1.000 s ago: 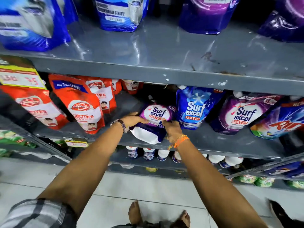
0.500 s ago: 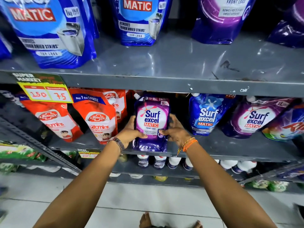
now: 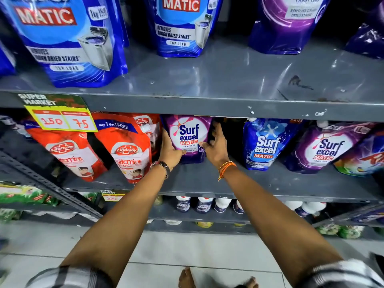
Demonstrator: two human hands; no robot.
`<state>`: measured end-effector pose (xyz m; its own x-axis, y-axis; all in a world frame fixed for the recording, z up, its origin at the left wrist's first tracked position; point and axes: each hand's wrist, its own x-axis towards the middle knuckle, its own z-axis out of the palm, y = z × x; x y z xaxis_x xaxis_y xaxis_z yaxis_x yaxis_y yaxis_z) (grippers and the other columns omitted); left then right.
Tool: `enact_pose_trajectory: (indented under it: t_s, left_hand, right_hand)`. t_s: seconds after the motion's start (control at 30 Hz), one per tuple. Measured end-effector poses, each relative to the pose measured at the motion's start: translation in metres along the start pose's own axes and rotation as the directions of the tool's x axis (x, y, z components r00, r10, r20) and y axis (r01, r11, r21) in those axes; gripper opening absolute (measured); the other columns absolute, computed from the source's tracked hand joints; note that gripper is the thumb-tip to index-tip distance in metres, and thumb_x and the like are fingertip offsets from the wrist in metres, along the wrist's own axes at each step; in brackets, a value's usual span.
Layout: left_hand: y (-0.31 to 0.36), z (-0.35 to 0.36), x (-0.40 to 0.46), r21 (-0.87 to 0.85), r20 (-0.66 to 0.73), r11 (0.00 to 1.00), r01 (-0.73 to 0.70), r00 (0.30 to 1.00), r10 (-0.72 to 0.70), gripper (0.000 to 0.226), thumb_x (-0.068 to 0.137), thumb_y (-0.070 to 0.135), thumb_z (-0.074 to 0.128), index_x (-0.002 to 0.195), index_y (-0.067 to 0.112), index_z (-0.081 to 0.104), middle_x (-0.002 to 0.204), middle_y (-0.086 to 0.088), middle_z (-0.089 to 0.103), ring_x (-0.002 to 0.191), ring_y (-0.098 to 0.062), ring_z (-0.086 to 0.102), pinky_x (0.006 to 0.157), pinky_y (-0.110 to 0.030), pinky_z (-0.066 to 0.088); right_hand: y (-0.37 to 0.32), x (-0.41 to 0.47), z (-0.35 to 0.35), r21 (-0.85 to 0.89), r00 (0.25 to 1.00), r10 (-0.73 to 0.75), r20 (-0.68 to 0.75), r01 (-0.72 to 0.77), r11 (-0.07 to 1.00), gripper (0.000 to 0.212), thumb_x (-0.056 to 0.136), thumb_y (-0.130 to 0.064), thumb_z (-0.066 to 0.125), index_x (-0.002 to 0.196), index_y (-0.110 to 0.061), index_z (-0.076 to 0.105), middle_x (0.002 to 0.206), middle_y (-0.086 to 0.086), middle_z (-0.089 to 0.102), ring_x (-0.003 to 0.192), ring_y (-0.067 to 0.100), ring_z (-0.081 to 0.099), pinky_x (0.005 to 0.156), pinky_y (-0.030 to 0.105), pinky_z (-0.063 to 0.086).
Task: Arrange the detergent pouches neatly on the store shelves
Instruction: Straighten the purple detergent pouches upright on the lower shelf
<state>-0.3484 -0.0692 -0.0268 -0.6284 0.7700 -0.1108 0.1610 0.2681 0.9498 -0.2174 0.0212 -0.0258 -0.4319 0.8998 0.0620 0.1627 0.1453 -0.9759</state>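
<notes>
Head view: a purple pouch [image 3: 189, 138] stands upright on the middle shelf [image 3: 270, 183], set back from the front edge, its label facing out. The left hand [image 3: 169, 151] clasps its left side, fingers curled round the edge and thumb across the lower front. The right hand [image 3: 216, 147] presses against its right side, fingers spread along the edge and thumb touching the front face near the bottom. Both hands grip the pouch between them. Just to its left stand red pouches [image 3: 126, 150], the nearest close to the left hand. To its right is a dark gap, then a blue pouch [image 3: 265, 144] leaning left, and next to that a second purple pouch [image 3: 324, 148], also tilted. A yellow price tag [image 3: 62, 120] hangs from the lip of the upper shelf [image 3: 228, 80], where large blue pouches [image 3: 70, 40] stand upright. White bottles [image 3: 204, 204] line the lower shelf. The left wrist carries a dark bracelet [image 3: 163, 165]; the right wrist carries orange threads [image 3: 225, 168]. Bare feet [image 3: 187, 277] show on the tiled floor [image 3: 187, 248].
</notes>
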Motion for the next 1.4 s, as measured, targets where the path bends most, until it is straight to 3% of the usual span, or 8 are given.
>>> enact_pose_trajectory:
  t_s: [0.23, 0.43, 0.57, 0.7, 0.8, 0.97, 1.23, 1.4]
  left_hand:
    - [-0.011, 0.0, 0.011, 0.124, 0.023, 0.992, -0.019, 1.0, 0.016, 0.113, 0.077, -0.012, 0.07, 0.158, 0.013, -0.005, 0.163, -0.01, 0.024, 0.149, -0.023, 0.028, 0.12, -0.038, 0.028]
    - [-0.026, 0.002, 0.002, 0.149, -0.01, 0.987, -0.052, 0.998, 0.054, 0.109, 0.08, -0.004, 0.072, 0.157, 0.012, -0.003, 0.165, -0.009, 0.021, 0.15, -0.022, 0.026, 0.122, -0.048, 0.028]
    - [-0.022, 0.012, -0.031, 0.035, -0.134, 0.995, -0.097, 0.986, 0.1, 0.104, 0.07, -0.012, 0.075, 0.153, 0.011, 0.017, 0.156, -0.01, 0.033, 0.139, -0.014, 0.037, 0.12, -0.038, 0.032]
    - [-0.026, 0.037, -0.078, -0.006, -0.276, 1.0, -0.009, 0.961, 0.007, 0.088, 0.07, -0.005, 0.08, 0.144, 0.01, 0.035, 0.146, -0.011, 0.043, 0.131, -0.026, 0.049, 0.112, -0.043, 0.043]
    - [-0.019, 0.077, -0.108, -0.08, -0.147, 0.997, 0.02, 0.989, -0.032, 0.067, 0.073, -0.007, 0.077, 0.13, 0.013, 0.049, 0.131, -0.006, 0.055, 0.117, -0.023, 0.057, 0.106, -0.04, 0.048]
    - [0.011, 0.165, -0.13, -0.058, 0.266, 0.998, 0.011, 0.964, 0.005, 0.051, 0.077, -0.009, 0.075, 0.116, 0.02, 0.056, 0.119, 0.004, 0.061, 0.115, -0.018, 0.058, 0.097, -0.012, 0.046]
    - [0.046, 0.316, -0.105, 0.295, 0.465, 0.942, -0.158, 0.885, 0.003, 0.102, 0.08, 0.012, 0.078, 0.157, 0.01, 0.011, 0.165, -0.01, 0.018, 0.153, -0.026, 0.019, 0.12, -0.028, 0.018]
    - [0.062, 0.363, -0.083, 0.297, 0.296, 0.947, -0.124, 0.955, 0.032, 0.105, 0.065, 0.013, 0.089, 0.149, 0.005, 0.026, 0.15, -0.014, 0.047, 0.137, -0.031, 0.048, 0.114, -0.035, 0.04]
  right_hand:
    - [0.005, 0.001, 0.003, 0.037, 1.0, 0.028, -0.011, -0.027, 0.999, 0.065, 0.08, 0.022, 0.062, 0.137, -0.003, 0.042, 0.121, 0.006, 0.059, 0.113, 0.013, 0.058, 0.085, 0.015, 0.058]
    - [0.002, -0.01, -0.007, 0.188, 0.99, 0.125, 0.063, -0.135, 0.973, 0.073, 0.079, 0.018, 0.065, 0.141, -0.007, 0.038, 0.136, 0.015, 0.059, 0.112, 0.024, 0.064, 0.097, 0.047, 0.057]
    - [0.009, -0.033, -0.039, 0.32, 0.979, 0.171, 0.114, -0.199, 0.926, 0.056, 0.084, 0.011, 0.059, 0.134, -0.013, 0.049, 0.135, 0.005, 0.054, 0.124, 0.029, 0.054, 0.092, 0.039, 0.052]
    - [0.041, -0.068, -0.112, 0.54, 0.959, 0.283, -0.013, -0.232, 0.809, 0.027, 0.089, 0.014, 0.053, 0.107, -0.003, 0.062, 0.114, 0.013, 0.07, 0.091, 0.023, 0.067, 0.067, 0.023, 0.059]
    - [0.067, -0.088, -0.185, 0.554, 0.902, 0.33, -0.278, -0.13, 0.823, 0.028, 0.085, 0.026, 0.048, 0.09, 0.001, 0.062, 0.076, 0.003, 0.078, 0.069, 0.011, 0.074, 0.062, 0.021, 0.059]
    - [0.091, -0.101, -0.282, 0.258, 0.775, 0.305, -0.553, -0.189, 0.947, 0.048, 0.083, 0.025, 0.051, 0.09, -0.022, 0.057, 0.087, 0.002, 0.061, 0.084, 0.022, 0.06, 0.086, 0.044, 0.054]
    - [0.087, -0.054, -0.351, 0.201, 0.925, 0.242, -0.294, -0.188, 0.961, 0.089, 0.071, 0.032, 0.063, 0.145, -0.001, 0.028, 0.124, -0.004, 0.053, 0.118, 0.023, 0.052, 0.096, 0.046, 0.05]
    - [0.102, -0.03, -0.382, 0.1, 0.946, 0.298, -0.129, -0.286, 0.953, 0.09, 0.073, 0.014, 0.075, 0.148, -0.005, 0.03, 0.146, 0.019, 0.051, 0.136, 0.039, 0.05, 0.109, 0.057, 0.046]
